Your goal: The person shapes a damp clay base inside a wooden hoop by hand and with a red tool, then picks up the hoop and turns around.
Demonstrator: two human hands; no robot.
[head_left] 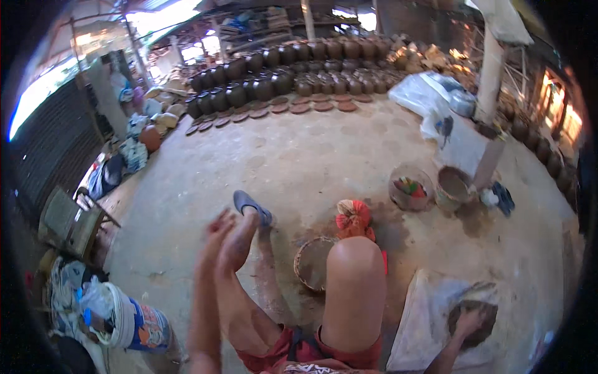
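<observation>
My right hand (pixel 470 321) is pressed into a dark lump of wet clay (pixel 489 316), its fingers bent into it. The clay lies on a pale sack (pixel 423 299) spread on the floor at my right. My left hand (pixel 219 229), slightly blurred, is raised beside my left shin; its fingers look loosely stretched and hold nothing I can see. Between my legs a round, shallow basket (pixel 299 265) with a woven rim rests on the floor, partly covered by my right knee. Just beyond that knee sits a bundle of orange-red cloth (pixel 353 216).
A clear basin (pixel 411 190) and a mud-stained bucket (pixel 453 186) stand ahead to the right. At my left are a white bucket (pixel 134 321) stuffed with things and a chair (pixel 71 221). Rows of dark pots (pixel 237 95) and flat clay discs (pixel 300 108) line the far side.
</observation>
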